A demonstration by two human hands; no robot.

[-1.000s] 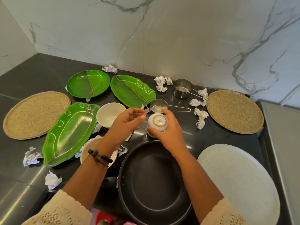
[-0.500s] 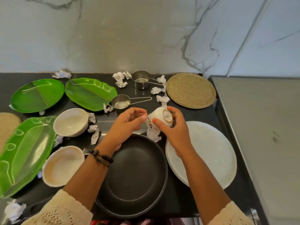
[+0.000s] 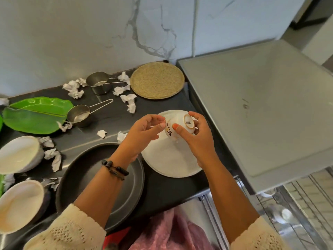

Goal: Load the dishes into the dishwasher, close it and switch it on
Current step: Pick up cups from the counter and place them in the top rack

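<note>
the right hand (image 3: 196, 139) grips a small white cup (image 3: 177, 128), tipped so its base ring faces up, thumb and fingers curled round it, above the far edge of the white round plate (image 3: 167, 163). the left hand (image 3: 142, 134) is just beside the cup, fingers loosely bent, fingertips at its rim; i cannot tell if it pinches anything. left of the plate sits a black pan (image 3: 86, 175), beyond it two steel measuring cups (image 3: 80, 114), a green leaf plate (image 3: 36, 116), crumpled paper scraps (image 3: 128, 101) and two cream bowls (image 3: 18, 156). behind the plate lies a woven mat (image 3: 156, 80); right of it, a grey appliance top (image 3: 261, 105) with wire racks (image 3: 295, 213) below.
</note>
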